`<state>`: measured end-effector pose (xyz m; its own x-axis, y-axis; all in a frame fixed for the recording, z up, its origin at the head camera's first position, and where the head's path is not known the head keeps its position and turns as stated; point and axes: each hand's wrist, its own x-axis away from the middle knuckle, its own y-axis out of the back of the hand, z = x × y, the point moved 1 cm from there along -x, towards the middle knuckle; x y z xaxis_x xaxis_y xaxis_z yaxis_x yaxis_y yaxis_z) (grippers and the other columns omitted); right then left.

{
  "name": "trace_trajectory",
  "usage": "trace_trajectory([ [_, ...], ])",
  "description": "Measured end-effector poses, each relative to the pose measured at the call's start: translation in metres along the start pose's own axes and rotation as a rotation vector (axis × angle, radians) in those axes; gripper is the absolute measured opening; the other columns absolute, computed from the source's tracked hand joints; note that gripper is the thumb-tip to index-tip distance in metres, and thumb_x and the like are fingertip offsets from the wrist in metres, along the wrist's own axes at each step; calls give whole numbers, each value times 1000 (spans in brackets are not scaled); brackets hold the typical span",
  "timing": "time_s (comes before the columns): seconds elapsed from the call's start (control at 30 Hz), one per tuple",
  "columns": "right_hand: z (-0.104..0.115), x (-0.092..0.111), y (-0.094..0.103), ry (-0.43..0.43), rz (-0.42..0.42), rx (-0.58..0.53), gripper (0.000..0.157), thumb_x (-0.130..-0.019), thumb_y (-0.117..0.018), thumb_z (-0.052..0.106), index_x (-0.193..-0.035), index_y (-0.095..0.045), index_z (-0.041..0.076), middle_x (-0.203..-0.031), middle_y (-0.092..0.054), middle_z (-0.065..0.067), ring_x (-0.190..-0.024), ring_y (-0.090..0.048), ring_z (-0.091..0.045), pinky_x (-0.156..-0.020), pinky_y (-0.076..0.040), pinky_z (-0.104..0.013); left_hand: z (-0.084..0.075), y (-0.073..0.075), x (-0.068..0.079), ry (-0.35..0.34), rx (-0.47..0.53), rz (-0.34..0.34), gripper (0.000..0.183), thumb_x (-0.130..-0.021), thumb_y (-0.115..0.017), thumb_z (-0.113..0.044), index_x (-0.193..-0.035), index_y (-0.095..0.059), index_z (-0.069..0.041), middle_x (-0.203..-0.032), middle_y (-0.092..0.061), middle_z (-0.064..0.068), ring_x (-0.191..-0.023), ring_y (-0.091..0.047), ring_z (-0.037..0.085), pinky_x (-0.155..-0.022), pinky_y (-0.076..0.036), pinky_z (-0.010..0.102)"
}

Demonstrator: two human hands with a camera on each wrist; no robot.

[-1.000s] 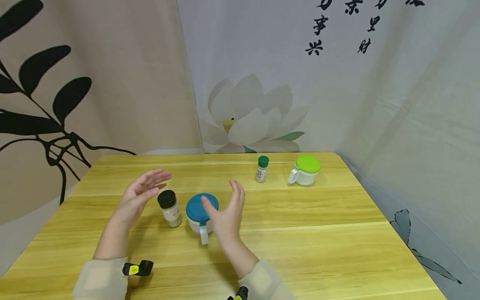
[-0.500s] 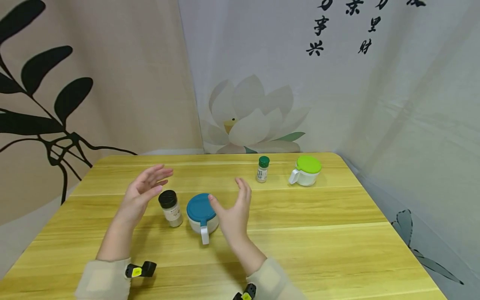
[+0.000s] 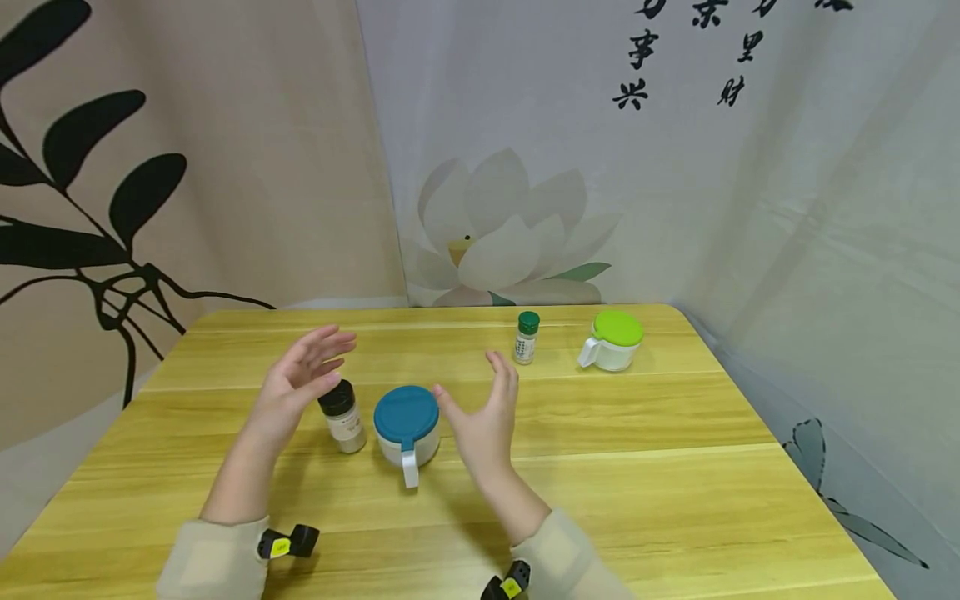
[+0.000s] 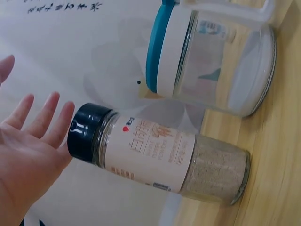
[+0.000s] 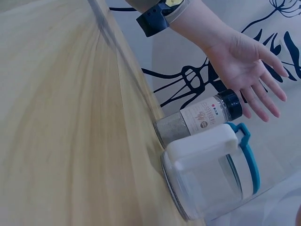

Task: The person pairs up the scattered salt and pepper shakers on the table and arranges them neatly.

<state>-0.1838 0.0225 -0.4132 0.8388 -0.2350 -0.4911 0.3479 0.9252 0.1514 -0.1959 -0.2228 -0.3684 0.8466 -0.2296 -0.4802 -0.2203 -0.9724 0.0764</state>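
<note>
Our left hand [image 3: 294, 382] hangs beside the clear glass shaker jar with a ribbed black cap, pale printed label and grey-brown powder [image 3: 347, 430]. Its fingers are extended and slightly parted, with the thumb held away from them, and it grips nothing; we cannot tell whether the thumb touches the cap. Our right hand [image 3: 483, 423] is raised on the other side, thumb and fingers spread wide apart, holding nothing. Its thumb comes near the round clear glass jar with a blue lid, white collar and white handle [image 3: 406, 417], though contact there is unclear to us.

Both jars stand upright on the yellow wood-grain table [image 3: 675, 483], well in from its far edge and nearer its left edge than its right. The shaker jar is just to the left of the blue-lidded one, whose handle points toward us. Near the far edge, right of its middle, we see a small clear bottle with a dark green cap and white label [image 3: 526, 340]. Closer to the far right corner stands a clear jar with a lime-green lid and white handle [image 3: 615, 342].
</note>
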Motion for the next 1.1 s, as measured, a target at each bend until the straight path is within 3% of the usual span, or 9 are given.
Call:
trace_trajectory([
  [0.47,2,-4,6,4,28,-23,79,-81,-76,38,-142,-35,9,-146,-30,-5,-135,-28,-27,-105,-26,-56,-2,-13,-1,37,-15,-15,55,-93,-53,8,-145,-37,-5,-141,-45,18,-127,-44,26,-98,-39,24],
  [0.73,0,-4,12,12,23,13,79,-80,-78,37,-142,-36,10,-146,-31,-4,-134,-30,-27,-105,-28,-54,-2,-21,-2,5,-32,7,57,-93,-56,6,-145,-37,-7,-141,-45,17,-128,-43,24,-103,-35,29],
  [1.1,-9,-11,28,35,10,50,81,-78,-80,31,-142,-36,9,-145,-32,-6,-134,-30,-26,-106,-28,-53,-1,-35,-7,36,-61,-25,58,-92,-58,4,-145,-37,-8,-141,-43,19,-128,-41,26,-103,-35,28],
])
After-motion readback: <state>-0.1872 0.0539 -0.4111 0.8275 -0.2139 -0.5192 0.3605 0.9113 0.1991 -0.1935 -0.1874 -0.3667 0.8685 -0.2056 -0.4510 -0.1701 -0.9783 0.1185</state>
